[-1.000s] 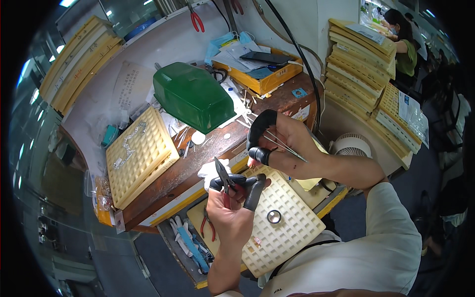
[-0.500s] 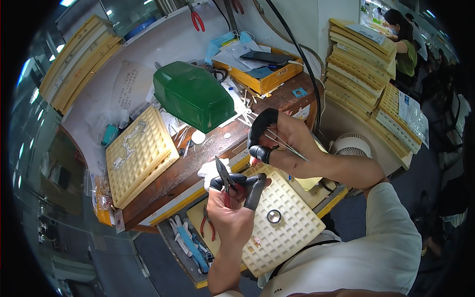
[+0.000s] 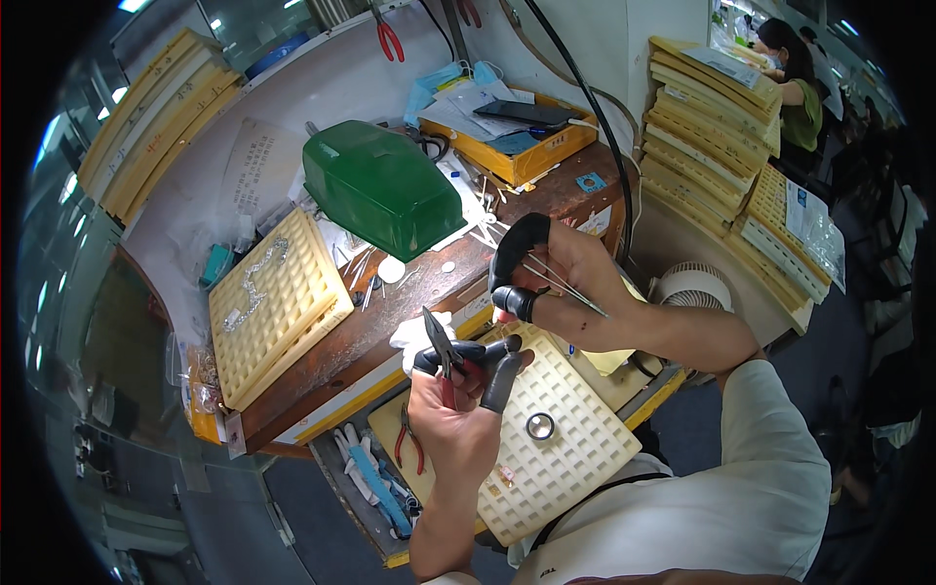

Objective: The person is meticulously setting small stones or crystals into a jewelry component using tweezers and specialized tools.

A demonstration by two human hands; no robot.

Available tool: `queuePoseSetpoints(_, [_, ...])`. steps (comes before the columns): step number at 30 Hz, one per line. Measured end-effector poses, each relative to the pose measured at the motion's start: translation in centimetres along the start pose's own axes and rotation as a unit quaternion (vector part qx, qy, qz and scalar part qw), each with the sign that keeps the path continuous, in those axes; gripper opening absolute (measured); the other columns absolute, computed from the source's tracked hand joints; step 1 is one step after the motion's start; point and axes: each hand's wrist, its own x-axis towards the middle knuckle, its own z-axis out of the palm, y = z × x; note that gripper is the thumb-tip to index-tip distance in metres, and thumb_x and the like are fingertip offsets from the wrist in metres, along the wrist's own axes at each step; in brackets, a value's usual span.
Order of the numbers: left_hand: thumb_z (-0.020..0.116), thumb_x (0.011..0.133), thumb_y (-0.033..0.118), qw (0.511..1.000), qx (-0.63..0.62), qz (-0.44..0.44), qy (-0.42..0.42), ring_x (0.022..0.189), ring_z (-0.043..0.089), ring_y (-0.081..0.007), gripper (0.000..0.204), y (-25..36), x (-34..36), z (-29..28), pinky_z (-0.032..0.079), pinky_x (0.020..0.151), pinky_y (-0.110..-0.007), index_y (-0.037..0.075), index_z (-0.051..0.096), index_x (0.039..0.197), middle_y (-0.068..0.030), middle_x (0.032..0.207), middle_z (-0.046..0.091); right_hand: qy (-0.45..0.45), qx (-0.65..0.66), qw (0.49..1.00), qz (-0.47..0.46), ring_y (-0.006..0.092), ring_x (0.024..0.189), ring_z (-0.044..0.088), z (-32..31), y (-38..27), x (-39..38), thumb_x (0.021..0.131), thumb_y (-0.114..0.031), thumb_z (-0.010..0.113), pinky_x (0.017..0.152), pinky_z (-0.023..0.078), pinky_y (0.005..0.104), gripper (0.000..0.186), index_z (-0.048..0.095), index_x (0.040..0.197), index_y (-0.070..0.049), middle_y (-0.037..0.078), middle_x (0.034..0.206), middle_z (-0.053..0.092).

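My left hand [image 3: 460, 429], with black covers on its fingers, is closed round red-handled pliers [image 3: 441, 341]; their dark jaws point up and away. The thumb and a fingertip come together beside them, and whether something tiny lies between is too small to tell. My right hand [image 3: 590, 278], also with black-covered fingers, is curled round thin metal tweezers [image 3: 558, 279] that lie across the palm. Below both hands is a cream gridded tray [image 3: 585, 463] bearing a small round loupe [image 3: 540, 426] and a tiny gold-coloured piece [image 3: 506, 475]. White cloth [image 3: 411, 334] shows behind the pliers.
A green lamp hood-like cover [image 3: 380, 185] stands on the wooden bench. Left of it, another gridded tray [image 3: 278, 327] holds a silvery chain [image 3: 252, 288]. More pliers [image 3: 409, 444] lie in the drawer. Stacked trays [image 3: 702, 127] and a fan [image 3: 692, 286] are at the right.
The thumb and a fingertip of my left hand have shifted slightly against each other. My right hand and the pliers stay nearly still.
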Motion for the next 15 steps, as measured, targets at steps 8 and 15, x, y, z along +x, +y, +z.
queuePoseSetpoints(8, [0.075,0.079,-0.013,1.0,-0.026,-0.004,-0.004,0.092,0.068,-0.0171,0.035,0.87,-0.26,0.37,0.056,0.085,-0.03,-0.007,0.051,0.103,-0.0165,0.101,0.068,0.002,0.006,1.0,0.0,0.0131,0.091,0.065,-0.01,0.3,-0.02,0.089,0.009,0.06,0.077,0.059,0.0283,0.023,0.052,0.108,0.0,0.006,0.1,0.059])
queuePoseSetpoints(15, [0.076,0.079,-0.011,0.999,-0.029,-0.016,-0.009,0.093,0.07,-0.0197,0.035,0.74,-0.48,0.38,0.057,0.086,-0.031,-0.008,0.051,0.103,-0.0198,0.102,0.069,0.021,0.026,0.998,0.053,0.0077,0.098,0.051,0.27,-0.51,-0.09,0.071,0.011,0.05,0.09,0.043,0.0241,0.037,0.053,0.105,-0.001,0.003,0.103,0.05])
